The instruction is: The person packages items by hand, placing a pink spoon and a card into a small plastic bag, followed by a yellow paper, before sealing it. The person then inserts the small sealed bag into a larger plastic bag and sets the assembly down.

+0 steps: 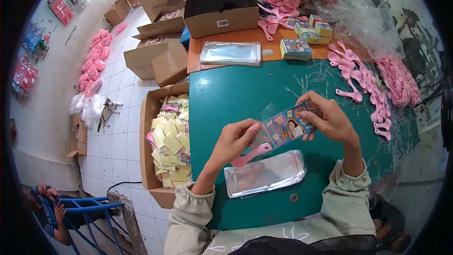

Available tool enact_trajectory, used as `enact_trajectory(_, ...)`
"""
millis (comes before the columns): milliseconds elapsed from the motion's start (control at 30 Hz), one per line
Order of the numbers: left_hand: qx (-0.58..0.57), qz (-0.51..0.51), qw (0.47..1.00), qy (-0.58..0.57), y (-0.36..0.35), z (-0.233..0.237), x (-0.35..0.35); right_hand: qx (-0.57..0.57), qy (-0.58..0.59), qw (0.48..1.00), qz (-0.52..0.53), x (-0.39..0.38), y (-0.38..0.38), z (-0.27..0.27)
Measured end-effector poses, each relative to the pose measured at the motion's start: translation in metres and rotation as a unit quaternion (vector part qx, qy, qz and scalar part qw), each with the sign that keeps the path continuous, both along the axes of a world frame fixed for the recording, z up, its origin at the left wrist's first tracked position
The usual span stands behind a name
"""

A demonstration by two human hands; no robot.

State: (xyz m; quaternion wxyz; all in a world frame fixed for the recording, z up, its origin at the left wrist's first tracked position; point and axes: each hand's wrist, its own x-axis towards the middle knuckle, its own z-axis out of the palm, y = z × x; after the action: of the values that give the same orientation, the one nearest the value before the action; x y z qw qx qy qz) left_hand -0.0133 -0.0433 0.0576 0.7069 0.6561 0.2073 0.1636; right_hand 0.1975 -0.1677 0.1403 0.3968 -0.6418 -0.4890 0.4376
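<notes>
My left hand point(236, 138) pinches a clear plastic bag point(267, 112) between thumb and fingers. A pink spoon point(252, 156) shows just below that hand, slanting across the near side of the bag. Opposite it, my right hand point(328, 115) grips the right end of a blue printed card point(289, 125) with a portrait on it. The card's left part overlaps the clear bag, close to my left fingertips. Beneath both hands, a stack of flat clear bags point(264, 174) lies on the green table point(226, 97).
Pink spoons point(361, 75) are strewn along the table's right side. Card stacks point(296, 49) and another pile of clear bags point(230, 53) sit at the back. To the left stands a carton of packed yellow-backed packets point(170, 134). A cat point(108, 112) lies on the tiled floor.
</notes>
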Motion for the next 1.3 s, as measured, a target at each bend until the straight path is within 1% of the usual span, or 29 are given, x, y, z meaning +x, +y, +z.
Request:
enact_trajectory(33, -0.025, 0.0, 1.0, -0.013, -0.002, 0.001, 0.001, 0.025, -0.024, 0.999, -0.017, 0.001, -0.001, -0.001)
enact_trajectory(100, -0.033, 0.004, 0.999, -0.023, -0.004, -0.001, 0.002, 0.073, -0.07, 0.994, -0.05, 0.001, -0.003, -0.003)
enact_trajectory(200, -0.011, -0.009, 1.0, -0.004, -0.002, 0.003, 0.001, 0.141, -0.042, 0.98, -0.136, -0.01, -0.004, 0.004)
enact_trajectory(300, -0.002, -0.01, 1.0, 0.008, -0.001, 0.009, 0.0, 0.142, -0.06, 0.981, -0.122, -0.016, -0.007, 0.006)
enact_trajectory(333, -0.002, -0.007, 1.0, 0.008, -0.001, 0.01, 0.001, 0.143, -0.083, 0.981, -0.097, -0.017, -0.006, 0.006)
enact_trajectory(400, 0.039, 0.005, 0.999, 0.005, -0.003, 0.005, 0.001, 0.141, -0.128, 0.98, -0.049, -0.019, -0.005, 0.006)
enact_trajectory(433, 0.058, 0.01, 0.998, 0.004, -0.004, 0.003, 0.001, 0.136, -0.134, 0.981, -0.04, -0.02, -0.006, 0.006)
enact_trajectory(500, 0.069, -0.013, 0.997, 0.019, -0.006, 0.003, 0.0, 0.125, -0.147, 0.981, -0.02, -0.02, -0.005, 0.007)
enact_trajectory(600, 0.096, -0.052, 0.993, 0.054, -0.004, 0.01, -0.002, 0.092, -0.161, 0.982, -0.042, -0.02, -0.007, 0.014)
enact_trajectory(633, 0.105, -0.066, 0.99, 0.068, -0.004, 0.012, -0.003, 0.098, -0.179, 0.979, -0.027, -0.02, -0.007, 0.013)
enact_trajectory(700, 0.112, -0.061, 0.99, 0.06, -0.006, 0.012, -0.002, 0.108, -0.213, 0.971, 0.002, -0.017, -0.008, 0.008)
enact_trajectory(800, 0.141, -0.069, 0.986, 0.054, -0.008, 0.015, -0.001, 0.107, -0.192, 0.973, 0.076, -0.021, -0.002, -0.005)
enact_trajectory(833, 0.153, -0.073, 0.984, 0.054, -0.01, 0.016, -0.001, 0.081, -0.199, 0.971, 0.107, -0.023, 0.0, -0.006)
enact_trajectory(900, 0.166, -0.041, 0.985, 0.019, -0.017, 0.015, 0.002, 0.029, -0.213, 0.962, 0.17, -0.025, 0.004, -0.008)
enact_trajectory(933, 0.172, -0.024, 0.985, 0.001, -0.02, 0.014, 0.003, 0.047, -0.218, 0.96, 0.171, -0.026, 0.005, -0.015)
enact_trajectory(1033, 0.221, -0.003, 0.975, 0.035, -0.023, 0.014, 0.003, 0.182, -0.171, 0.957, 0.148, -0.023, 0.009, -0.041)
enact_trajectory(1133, 0.182, -0.034, 0.977, 0.109, -0.011, 0.021, -0.004, 0.088, -0.095, 0.985, 0.113, -0.011, 0.009, -0.038)
enact_trajectory(1233, 0.153, -0.078, 0.985, 0.008, 0.015, -0.015, -0.017, -0.012, -0.099, 0.995, 0.013, -0.001, 0.013, -0.031)
enact_trajectory(1267, 0.117, -0.08, 0.99, -0.011, 0.017, -0.019, -0.018, 0.001, -0.095, 0.995, 0.015, 0.005, 0.015, -0.037)
enact_trajectory(1300, 0.085, -0.068, 0.994, -0.017, 0.017, -0.018, -0.018, 0.006, -0.02, 0.999, 0.031, 0.005, 0.017, -0.037)
